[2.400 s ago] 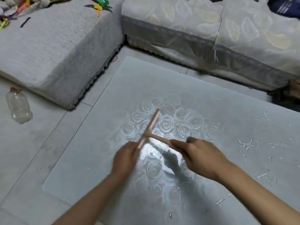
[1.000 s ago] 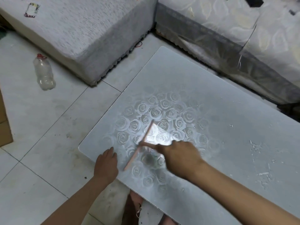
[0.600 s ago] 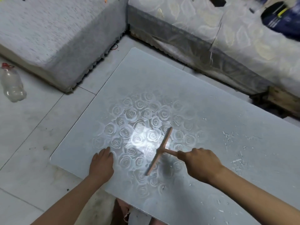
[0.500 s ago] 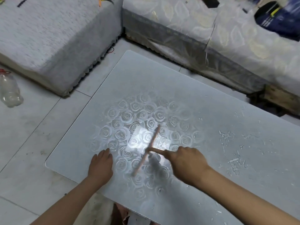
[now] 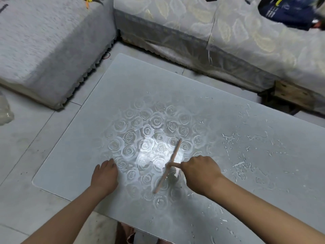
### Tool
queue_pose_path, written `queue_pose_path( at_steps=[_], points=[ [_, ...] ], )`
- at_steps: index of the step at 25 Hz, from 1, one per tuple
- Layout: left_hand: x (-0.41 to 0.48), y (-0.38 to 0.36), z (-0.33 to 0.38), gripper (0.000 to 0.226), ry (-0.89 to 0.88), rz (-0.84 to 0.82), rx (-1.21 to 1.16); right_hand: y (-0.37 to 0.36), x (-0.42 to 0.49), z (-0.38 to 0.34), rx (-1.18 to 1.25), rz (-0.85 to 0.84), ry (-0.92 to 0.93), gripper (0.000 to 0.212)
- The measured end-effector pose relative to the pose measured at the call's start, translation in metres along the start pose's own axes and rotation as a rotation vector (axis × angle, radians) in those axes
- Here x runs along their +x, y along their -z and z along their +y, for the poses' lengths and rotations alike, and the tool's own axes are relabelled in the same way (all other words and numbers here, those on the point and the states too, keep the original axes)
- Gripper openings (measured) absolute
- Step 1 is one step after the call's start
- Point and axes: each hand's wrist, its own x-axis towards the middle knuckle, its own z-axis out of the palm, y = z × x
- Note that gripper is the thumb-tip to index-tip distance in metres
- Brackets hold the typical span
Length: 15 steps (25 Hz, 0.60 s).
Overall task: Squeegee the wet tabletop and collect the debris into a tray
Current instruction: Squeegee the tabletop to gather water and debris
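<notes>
A frosted glass tabletop [image 5: 140, 88] with a rose pattern fills the middle of the view. A pink T-shaped squeegee [image 5: 168, 166] lies with its blade on the glass, slanting from upper right to lower left. My right hand [image 5: 200, 171] grips its short handle. My left hand [image 5: 104, 175] rests flat on the glass near the front left edge, fingers straight. White wet debris streaks [image 5: 237, 155] are scattered over the right part of the glass and along the front edge. No tray is in view.
A grey-covered seat [image 5: 44, 41] stands at the back left and a leaf-patterned sofa [image 5: 228, 32] at the back. A plastic bottle [image 5: 5, 111] lies on the tiled floor at the left edge. A dark bag [image 5: 288, 11] sits on the sofa.
The squeegee and my right hand have shifted right across the rose pattern. My left hand left the blade earlier and now stays flat on the glass near the front left edge.
</notes>
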Motion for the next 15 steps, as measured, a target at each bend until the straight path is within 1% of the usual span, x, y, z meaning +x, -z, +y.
queue_pose_path(
  at_steps=[2,4,7,9,11,13,15],
  points=[
    [-0.003,0.005,0.006,0.055,-0.002,-0.002,0.011,0.004,0.014,-0.014,0.012,0.063,0.062,0.069],
    [-0.005,0.009,0.013,0.058,0.012,0.009,0.007,0.004,0.027,-0.027,0.007,0.074,0.098,0.065],
    [-0.007,0.014,0.015,0.058,0.03,0.01,0.002,-0.009,0.024,-0.013,0.012,0.026,0.049,0.053],
    [-0.007,0.015,0.015,0.059,0.034,0.002,0.016,-0.016,0.005,0.009,0.024,-0.024,-0.002,0.053],
    [-0.003,0.021,0.016,0.058,0.033,-0.001,0.017,-0.008,-0.009,0.024,0.021,-0.038,-0.026,0.058],
    [0.003,0.027,0.009,0.058,0.036,0.01,0.012,0.011,-0.002,0.02,0.016,0.012,-0.024,0.056],
    [0.013,0.035,-0.001,0.059,0.03,0.03,0.01,0.032,0.022,0.012,-0.007,0.111,0.008,0.043]
  ],
)
